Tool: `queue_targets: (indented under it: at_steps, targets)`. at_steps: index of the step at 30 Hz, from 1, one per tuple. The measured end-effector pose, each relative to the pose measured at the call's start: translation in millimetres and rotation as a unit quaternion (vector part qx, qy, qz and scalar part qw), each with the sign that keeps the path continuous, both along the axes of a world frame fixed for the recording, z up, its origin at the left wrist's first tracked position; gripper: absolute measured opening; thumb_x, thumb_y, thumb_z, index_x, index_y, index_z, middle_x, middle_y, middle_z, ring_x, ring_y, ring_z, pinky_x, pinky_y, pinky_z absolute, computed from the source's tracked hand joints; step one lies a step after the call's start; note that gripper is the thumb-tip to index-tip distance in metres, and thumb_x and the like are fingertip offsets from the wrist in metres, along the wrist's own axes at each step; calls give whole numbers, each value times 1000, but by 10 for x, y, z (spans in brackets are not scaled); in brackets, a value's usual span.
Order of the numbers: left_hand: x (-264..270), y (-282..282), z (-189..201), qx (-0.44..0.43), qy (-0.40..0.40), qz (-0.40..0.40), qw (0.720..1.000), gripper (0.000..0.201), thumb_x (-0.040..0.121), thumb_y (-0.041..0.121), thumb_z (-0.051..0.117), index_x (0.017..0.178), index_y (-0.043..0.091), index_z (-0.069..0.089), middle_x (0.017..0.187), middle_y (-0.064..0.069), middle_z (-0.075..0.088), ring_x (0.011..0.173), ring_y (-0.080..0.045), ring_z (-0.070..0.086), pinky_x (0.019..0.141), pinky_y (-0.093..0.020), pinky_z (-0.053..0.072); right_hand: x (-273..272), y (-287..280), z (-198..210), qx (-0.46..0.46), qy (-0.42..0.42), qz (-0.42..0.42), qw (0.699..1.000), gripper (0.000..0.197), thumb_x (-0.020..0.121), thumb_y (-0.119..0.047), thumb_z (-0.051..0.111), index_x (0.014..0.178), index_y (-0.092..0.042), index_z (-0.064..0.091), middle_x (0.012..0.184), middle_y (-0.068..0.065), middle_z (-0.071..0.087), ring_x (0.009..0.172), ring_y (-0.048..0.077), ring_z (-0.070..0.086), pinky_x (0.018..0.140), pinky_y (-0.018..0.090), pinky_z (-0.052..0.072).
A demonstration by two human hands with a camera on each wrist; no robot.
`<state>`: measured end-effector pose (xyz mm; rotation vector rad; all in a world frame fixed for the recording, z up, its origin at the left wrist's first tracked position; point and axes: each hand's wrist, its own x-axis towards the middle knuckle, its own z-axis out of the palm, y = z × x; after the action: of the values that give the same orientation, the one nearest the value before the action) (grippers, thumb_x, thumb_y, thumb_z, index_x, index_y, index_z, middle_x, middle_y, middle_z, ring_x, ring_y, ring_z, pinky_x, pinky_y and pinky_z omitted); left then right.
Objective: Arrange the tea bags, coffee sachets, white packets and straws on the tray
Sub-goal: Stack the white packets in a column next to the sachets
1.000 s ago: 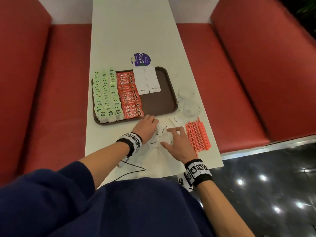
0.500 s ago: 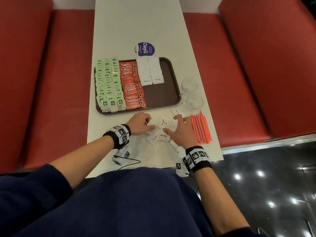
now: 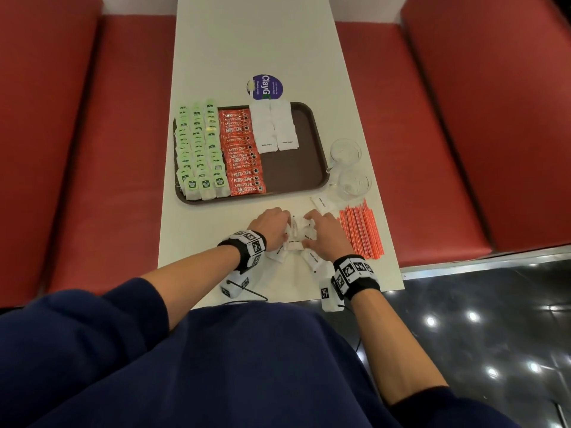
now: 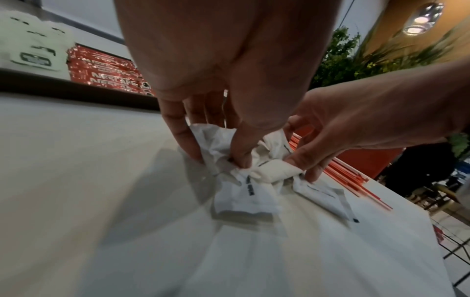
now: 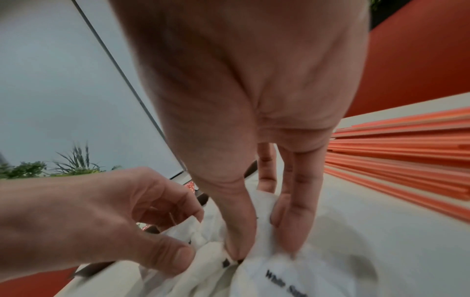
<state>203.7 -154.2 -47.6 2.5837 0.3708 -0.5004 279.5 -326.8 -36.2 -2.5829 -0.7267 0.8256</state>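
- While your left hand (image 3: 269,223) and right hand (image 3: 324,233) close in from either side, both have their fingers curled onto the same heap of loose white packets (image 3: 298,234) on the tabletop (image 3: 216,230), just in front of you.
- Your left thumb and fingertips (image 4: 241,158) pinch crumpled packets at the heap's left edge; your right fingertips (image 5: 287,237) pinch down into its right side, so neither hand is free.
- Neither hand is nearer: the heap lies directly between them, touching both.
- Some packets stray from the heap: a couple lie toward you by your wrists, and one (image 3: 321,202) lies further out, near the glasses (image 3: 349,168).
- Straight ahead, beyond the heap, sits the tray (image 3: 309,180), its long axis running left to right.
- My guess is the move goes forward and slightly right: the bare brown patch lies just this side of the two white columns (image 3: 275,128) already laid.
- Straws (image 3: 360,231) lie just right of your right hand, pointing away from you.
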Motion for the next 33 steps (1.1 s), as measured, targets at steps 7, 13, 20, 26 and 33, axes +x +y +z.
queue_targets:
  at_steps: [7, 13, 20, 26, 33]
  targets:
    - [44, 182, 70, -116, -38, 34, 992, 27, 92, 24, 78, 117, 16, 70, 117, -6, 71, 111, -28, 65, 84, -31, 43, 115, 27, 5, 65, 2, 22, 998, 44, 86, -31, 89, 121, -21, 64, 108, 0, 63, 93, 21, 59, 75, 35, 47]
    - [-25, 296, 166, -268, -45, 122, 955, 23, 101, 19, 61, 119, 20, 48, 109, -19, 67, 84, -27, 59, 77, -41, 48, 188, 161, 129, 137, 28, -31, 990, 40, 86, -32, 90, 113, -25, 61, 87, 3, 72, 77, 22, 68, 69, 33, 52]
    - [65, 155, 303, -344, -75, 230, 907, 57, 99, 73, 49, 137, 31, 48, 120, 3, 67, 106, -18, 67, 93, -41, 52, 159, 545, 256, 189, 23, -41, 981, 33, 78, -27, 90, 103, -18, 71, 91, 6, 74, 79, 26, 73, 77, 49, 61]
    - [18, 330, 166, -308, -114, 285, 901, 68, 99, 78, 50, 131, 19, 63, 119, 3, 71, 108, -22, 68, 102, -47, 54, 116, 635, 334, 241, 124, -124, 955, 54, 86, -23, 92, 132, -21, 63, 113, -8, 70, 98, 14, 74, 84, 32, 63]
    - [-70, 508, 48, -351, -125, 308, 875, 66, 93, 77, 63, 138, 28, 67, 127, 9, 75, 115, -13, 72, 100, -40, 58, 182, 659, 324, 306, 287, -237, 876, 23, 99, -10, 79, 118, 0, 69, 106, 26, 77, 84, 31, 81, 81, 39, 68]
